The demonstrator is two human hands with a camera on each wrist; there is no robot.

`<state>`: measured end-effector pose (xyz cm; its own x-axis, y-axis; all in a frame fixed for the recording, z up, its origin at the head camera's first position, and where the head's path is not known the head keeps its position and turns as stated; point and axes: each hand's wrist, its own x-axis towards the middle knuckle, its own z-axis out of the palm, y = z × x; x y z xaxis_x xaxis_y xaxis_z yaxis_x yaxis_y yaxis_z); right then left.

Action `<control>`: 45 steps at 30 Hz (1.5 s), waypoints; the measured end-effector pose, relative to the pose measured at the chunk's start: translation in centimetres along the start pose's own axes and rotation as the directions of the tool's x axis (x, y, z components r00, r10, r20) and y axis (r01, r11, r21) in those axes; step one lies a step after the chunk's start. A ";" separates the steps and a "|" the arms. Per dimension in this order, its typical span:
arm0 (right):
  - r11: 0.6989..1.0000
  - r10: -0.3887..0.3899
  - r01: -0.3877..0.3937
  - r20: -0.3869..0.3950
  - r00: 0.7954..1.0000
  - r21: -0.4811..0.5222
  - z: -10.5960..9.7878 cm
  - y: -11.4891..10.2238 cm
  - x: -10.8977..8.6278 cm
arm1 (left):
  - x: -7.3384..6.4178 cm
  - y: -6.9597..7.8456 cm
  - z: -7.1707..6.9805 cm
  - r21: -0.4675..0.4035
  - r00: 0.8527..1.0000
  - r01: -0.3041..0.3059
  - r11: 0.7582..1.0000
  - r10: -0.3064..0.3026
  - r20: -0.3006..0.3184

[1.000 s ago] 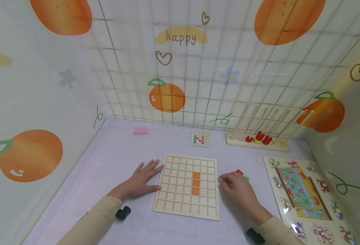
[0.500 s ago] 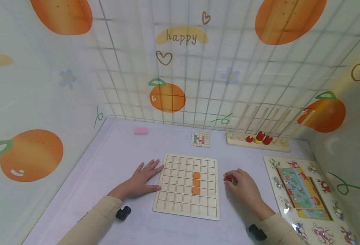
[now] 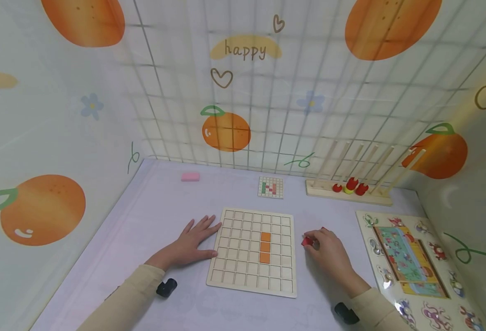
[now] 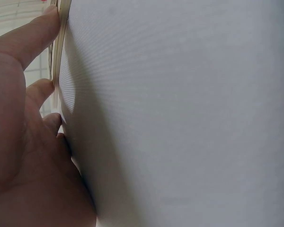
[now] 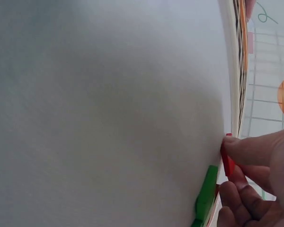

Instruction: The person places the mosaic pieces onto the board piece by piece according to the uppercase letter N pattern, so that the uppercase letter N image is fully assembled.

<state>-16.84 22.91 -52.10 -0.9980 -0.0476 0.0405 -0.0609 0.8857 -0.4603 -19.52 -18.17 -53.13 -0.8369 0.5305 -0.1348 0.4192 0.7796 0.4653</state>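
My left hand [image 3: 189, 246] lies spread on the table, thumb and fingertips right at the left edge of a wooden grid board [image 3: 236, 278]. Three orange square tiles [image 3: 265, 247] sit in one column of that board. Just off the board's right edge, my right hand [image 3: 327, 253] pinches a small red tile [image 5: 228, 158] between thumb and fingers. Beside those fingers, in the right wrist view, are green pieces [image 5: 207, 191]; in the head view the hand hides them. A bit of another red piece [image 3: 324, 228] shows behind the knuckles.
A small pattern card [image 3: 270, 187] and a pink block [image 3: 190, 177] lie behind the board. At the back right stands a wooden peg rack [image 3: 348, 197] with red and yellow pieces. A picture puzzle board [image 3: 408, 257] lies at the right.
My right hand has drawn back rightward from the board's edge, and the red tile now shows between its fingers. Red and green pieces behind it became mostly covered. My left hand has stayed put.
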 end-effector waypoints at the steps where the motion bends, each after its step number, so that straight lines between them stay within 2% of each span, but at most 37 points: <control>1: 1.000 -0.005 0.005 -0.004 1.000 0.000 0.0 0.0 0.0 | 0.0 0.0 0.0 0.000 1.000 -0.001 1.000 0.001 0.000; 6: 1.000 -0.026 0.026 -0.003 1.000 -0.013 0.0 0.1 -0.2 | 0.0 -0.1 0.1 -0.002 1.000 -0.002 1.000 0.002 0.002; 13: 0.997 -0.014 0.016 0.019 1.000 -0.075 0.0 0.0 -0.4 | 0.1 -0.3 0.2 -0.006 1.000 -0.004 1.000 0.004 0.002; 20: 0.997 -0.014 0.016 0.030 0.999 -0.071 -0.1 -0.3 -0.7 | 0.1 -0.3 0.1 -0.006 1.000 -0.001 1.000 0.001 0.004; 28: 0.995 -0.082 0.082 -0.003 0.997 -0.051 -0.2 -0.2 -0.9 | 0.1 -0.2 0.1 -0.002 1.000 -0.004 1.000 0.004 0.004; 36: 0.999 0.013 -0.016 0.046 0.999 0.051 -0.4 -0.1 -0.7 | 0.1 -0.2 0.1 -0.011 1.000 -0.001 1.000 0.001 0.002; 45: 0.993 0.025 -0.032 0.066 0.998 0.116 -0.6 -0.3 -0.8 | 0.0 -0.2 0.1 -0.015 1.000 -0.009 1.000 0.009 -0.002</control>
<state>-16.06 22.98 -51.41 -0.9980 -0.0560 -0.0290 -0.0300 0.8272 -0.5612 -19.58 -18.29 -53.27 -0.8341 0.5364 -0.1289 0.4212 0.7700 0.4792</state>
